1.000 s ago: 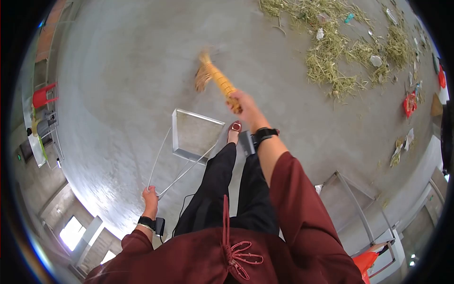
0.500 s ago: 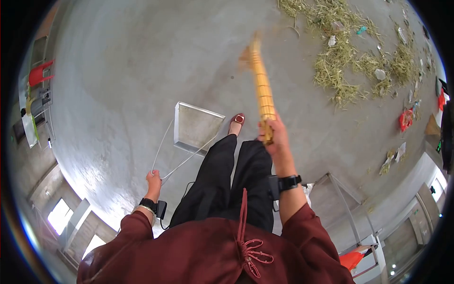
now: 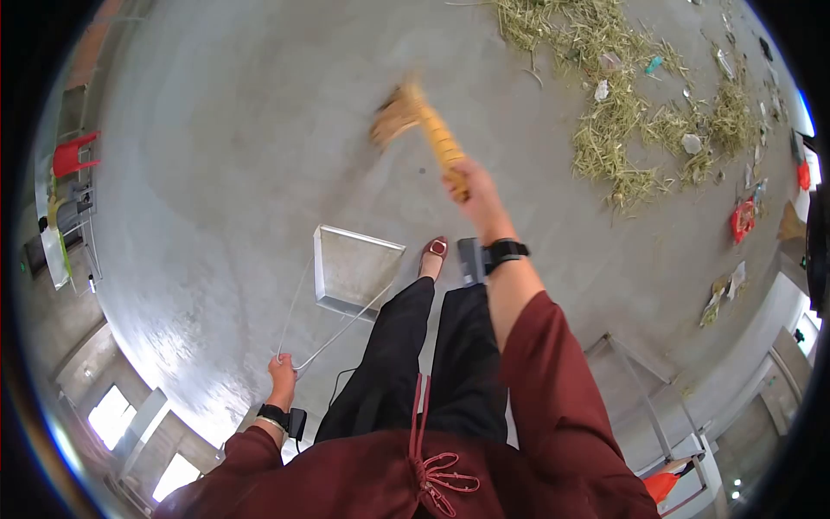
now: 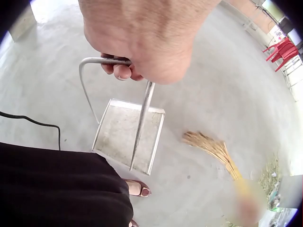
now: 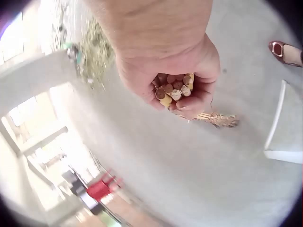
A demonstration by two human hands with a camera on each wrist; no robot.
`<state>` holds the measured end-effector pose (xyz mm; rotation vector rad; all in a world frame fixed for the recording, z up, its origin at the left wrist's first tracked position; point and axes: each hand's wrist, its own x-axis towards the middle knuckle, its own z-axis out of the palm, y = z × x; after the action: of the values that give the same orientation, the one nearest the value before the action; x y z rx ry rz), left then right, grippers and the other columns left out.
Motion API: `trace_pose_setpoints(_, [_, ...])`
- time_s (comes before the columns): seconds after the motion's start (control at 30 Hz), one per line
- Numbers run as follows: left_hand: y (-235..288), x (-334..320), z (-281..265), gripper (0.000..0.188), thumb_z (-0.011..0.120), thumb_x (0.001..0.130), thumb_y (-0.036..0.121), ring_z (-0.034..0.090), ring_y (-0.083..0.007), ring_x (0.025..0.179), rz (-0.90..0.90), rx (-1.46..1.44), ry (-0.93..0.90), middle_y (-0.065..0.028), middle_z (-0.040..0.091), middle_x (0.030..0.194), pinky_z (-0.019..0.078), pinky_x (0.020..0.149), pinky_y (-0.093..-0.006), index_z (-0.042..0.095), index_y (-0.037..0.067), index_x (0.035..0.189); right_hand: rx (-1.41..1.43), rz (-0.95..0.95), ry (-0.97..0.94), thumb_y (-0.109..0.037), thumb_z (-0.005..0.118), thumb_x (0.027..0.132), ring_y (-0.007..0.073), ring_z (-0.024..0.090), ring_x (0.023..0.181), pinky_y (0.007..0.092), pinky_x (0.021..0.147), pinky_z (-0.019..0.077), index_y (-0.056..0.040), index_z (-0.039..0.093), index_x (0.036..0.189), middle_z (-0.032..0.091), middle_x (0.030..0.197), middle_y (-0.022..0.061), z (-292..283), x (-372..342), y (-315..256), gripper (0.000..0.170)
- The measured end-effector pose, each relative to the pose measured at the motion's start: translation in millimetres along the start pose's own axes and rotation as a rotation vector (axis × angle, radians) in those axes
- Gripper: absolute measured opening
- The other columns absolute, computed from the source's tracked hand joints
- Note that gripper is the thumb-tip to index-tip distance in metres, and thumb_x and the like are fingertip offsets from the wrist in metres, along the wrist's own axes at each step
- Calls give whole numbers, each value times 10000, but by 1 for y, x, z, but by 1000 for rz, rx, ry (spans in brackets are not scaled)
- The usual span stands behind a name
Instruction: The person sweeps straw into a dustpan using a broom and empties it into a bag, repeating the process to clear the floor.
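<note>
My right hand (image 3: 481, 197) grips the bundled yellow handle of a short straw broom (image 3: 439, 138), its fingers curled round the stalk ends. The broom's splayed brown bristles point forward and left over the concrete floor, blurred in the head view. In the left wrist view the bristles lie to the right of a metal dustpan (image 4: 124, 130). With my left hand (image 3: 282, 379) I hold the dustpan's bent wire handle (image 4: 140, 125), fingers wrapped round its top bar. The shallow pan sits in front of my legs, beside a dark red shoe (image 3: 435, 249).
Chopped straw (image 3: 618, 130) mixed with litter is spread over the floor at the far right. A red bag (image 3: 743, 221) lies beyond it. A red chair (image 3: 76, 155) stands at the left edge. A metal frame (image 3: 644, 394) stands behind my right side.
The broom swung right and closer to my body half a second ago, and has now swung back forward and left. My left hand keeps its hold on the dustpan handle.
</note>
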<state>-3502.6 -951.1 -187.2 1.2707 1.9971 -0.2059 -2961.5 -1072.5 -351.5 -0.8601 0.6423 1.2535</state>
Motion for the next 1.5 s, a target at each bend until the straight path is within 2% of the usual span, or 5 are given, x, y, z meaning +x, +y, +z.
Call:
trace_pose_setpoints(0.2, [-3,10,7,157,551,825,208,422,-98,461,-2,17,41,-2,420,589,333,377,-246,497,61,827,-20,-388,237,-62,483,781,148,498,509,237,403,416,-91,445,1167,522,740,98,-17,-92,-52,389])
trace_pose_setpoints(0.57, [5,12,-9,115,533,833,204,397,-84,475,33,100,-23,28,395,591,333,394,-241,514,91,835,-175,177,87,-92,521,799,140,504,484,259,390,390,-153,430,1277,546,705,77,-31,-154,107,491])
trace_pose_setpoints(0.87, [33,19,7,120,493,839,179,406,-91,439,205,120,-88,-1,433,585,309,377,-243,498,70,789,-166,-176,420,-57,499,794,138,510,490,259,398,409,-132,398,1314,551,695,66,-163,-262,15,535])
trace_pose_setpoints(0.97, [15,56,17,187,473,838,182,440,-148,500,525,297,39,-36,449,584,351,445,-307,485,20,746,-266,-298,530,-20,506,758,139,528,509,261,414,431,-148,327,1360,563,711,69,-180,-319,11,641])
trace_pose_setpoints(1.5, [170,-44,58,234,475,789,106,567,-369,733,1103,243,57,-269,572,781,433,665,-427,521,-118,838,-403,-80,794,-117,574,761,159,561,546,313,474,469,-111,503,1172,560,724,60,-247,-564,265,417])
